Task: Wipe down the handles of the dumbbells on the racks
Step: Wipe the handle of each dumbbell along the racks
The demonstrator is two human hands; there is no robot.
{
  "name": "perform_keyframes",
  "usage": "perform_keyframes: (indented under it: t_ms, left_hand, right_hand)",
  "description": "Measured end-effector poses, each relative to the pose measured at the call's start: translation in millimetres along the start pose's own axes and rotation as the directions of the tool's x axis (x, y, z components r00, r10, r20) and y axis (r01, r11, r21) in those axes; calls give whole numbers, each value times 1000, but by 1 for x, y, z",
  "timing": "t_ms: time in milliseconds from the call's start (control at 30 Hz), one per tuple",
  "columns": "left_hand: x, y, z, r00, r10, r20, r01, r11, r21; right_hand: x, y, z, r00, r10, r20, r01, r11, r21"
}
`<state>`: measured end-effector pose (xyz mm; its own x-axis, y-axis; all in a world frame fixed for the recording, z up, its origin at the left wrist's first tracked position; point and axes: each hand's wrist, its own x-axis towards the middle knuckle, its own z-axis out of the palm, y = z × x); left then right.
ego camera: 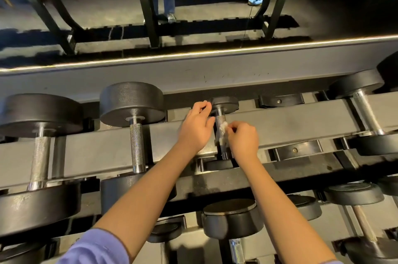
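A small dumbbell [224,104] with black heads and a knurled steel handle [220,122] lies on the upper tier of the grey rack [290,121], in the middle of the view. My left hand [197,128] holds it at the far head, fingers curled against the black disc and the handle's left side. My right hand [243,140] pinches a small white cloth [224,127] against the handle's right side. Two bigger dumbbells [133,113] [41,130] lie to the left, another [364,102] to the right.
Empty black cradles [282,100] [297,149] sit right of the small dumbbell. The lower tier holds more dumbbells [232,218] [353,193]. A mirror behind the rack [150,16] reflects the rack's frame, more dumbbells and a person's legs.
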<state>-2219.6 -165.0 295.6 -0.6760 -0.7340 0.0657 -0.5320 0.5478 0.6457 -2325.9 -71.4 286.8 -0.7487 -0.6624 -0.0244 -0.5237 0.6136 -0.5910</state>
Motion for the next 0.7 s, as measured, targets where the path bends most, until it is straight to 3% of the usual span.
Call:
perform_keyframes:
  t_ms: [333,533,700]
  left_hand:
    - [5,-3,-10,997,24,69,-24,1000,2]
    - [3,-1,-15,993,3,121,-6,1000,26]
    - [1,-1,-17,986,-6,166,-1,999,45]
  right_hand:
    - [29,-14,4,998,-42,-42,48,987,154]
    - [-1,2,-5,997,-59,57,51,991,127]
    - [-18,16,-12,983,63,170,-76,995,70]
